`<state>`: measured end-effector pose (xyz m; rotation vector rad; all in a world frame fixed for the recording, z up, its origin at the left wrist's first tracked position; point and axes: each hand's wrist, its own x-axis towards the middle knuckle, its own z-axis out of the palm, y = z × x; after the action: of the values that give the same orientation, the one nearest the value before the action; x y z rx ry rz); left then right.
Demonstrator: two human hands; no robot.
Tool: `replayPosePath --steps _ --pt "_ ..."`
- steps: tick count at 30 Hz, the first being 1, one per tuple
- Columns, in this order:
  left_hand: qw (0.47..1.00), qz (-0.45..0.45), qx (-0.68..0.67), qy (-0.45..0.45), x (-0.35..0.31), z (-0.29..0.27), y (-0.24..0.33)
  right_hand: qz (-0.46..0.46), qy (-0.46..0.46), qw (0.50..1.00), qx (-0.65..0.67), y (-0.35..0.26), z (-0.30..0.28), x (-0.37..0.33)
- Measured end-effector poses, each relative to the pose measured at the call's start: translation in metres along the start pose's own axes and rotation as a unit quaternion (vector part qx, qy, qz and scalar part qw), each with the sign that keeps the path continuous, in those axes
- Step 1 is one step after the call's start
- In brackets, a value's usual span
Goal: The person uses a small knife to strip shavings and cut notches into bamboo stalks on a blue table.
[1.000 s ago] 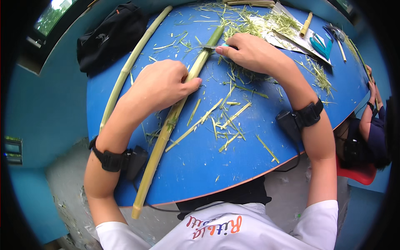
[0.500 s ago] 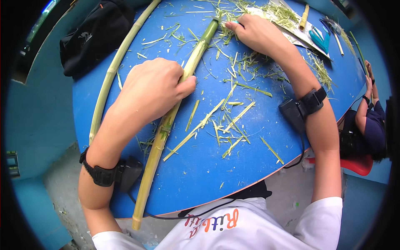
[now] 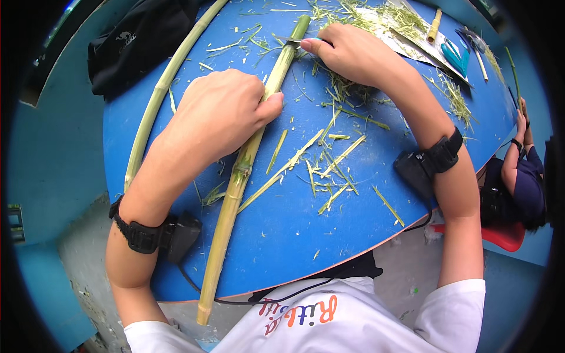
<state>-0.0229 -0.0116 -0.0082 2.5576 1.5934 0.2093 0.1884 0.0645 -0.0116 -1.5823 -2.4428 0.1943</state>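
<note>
My left hand (image 3: 232, 106) is closed around a bamboo pole (image 3: 226, 220) that lies slanted across the blue table, its near end jutting past the edge. Scraped, paler skin shows along the pole's upper length, while its far tip stays green. My right hand (image 3: 344, 50) grips a knife (image 3: 291, 40) with a teal handle, mostly hidden in the fingers. The blade lies across the pole just below the green tip. Thin green bamboo shavings (image 3: 335, 162) are scattered beside the pole and under my right forearm.
Another long bamboo pole (image 3: 154, 103) lies at the left, near a black bag (image 3: 141, 50). At the far right are a shavings-covered white board (image 3: 421, 50), a short bamboo piece (image 3: 434, 26) and a teal-handled tool (image 3: 454, 57). Beyond the table, a person (image 3: 521, 170) holds a green stalk.
The knife blade has come onto the pole as my right hand moved slightly left and nearer. My left hand and the pole have shifted a little right and away.
</note>
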Motion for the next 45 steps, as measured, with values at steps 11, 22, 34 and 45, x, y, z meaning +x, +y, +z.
replayPosePath --steps 11,22,34,45 --pt "0.998 -0.027 0.043 -0.021 -0.005 -0.002 0.005 0.037 0.066 0.991 -0.112 0.024 0.010 0.023" --pt "0.999 -0.053 0.002 -0.013 -0.006 0.002 -0.006 0.072 0.036 0.994 -0.070 0.032 0.006 0.018" --pt "0.991 -0.104 -0.033 -0.082 -0.027 -0.025 -0.007 -0.009 0.035 0.999 0.033 0.026 -0.015 0.007" --pt "0.985 -0.080 -0.101 -0.114 -0.067 -0.023 0.011 -0.110 -0.084 0.985 0.101 -0.016 -0.022 -0.027"
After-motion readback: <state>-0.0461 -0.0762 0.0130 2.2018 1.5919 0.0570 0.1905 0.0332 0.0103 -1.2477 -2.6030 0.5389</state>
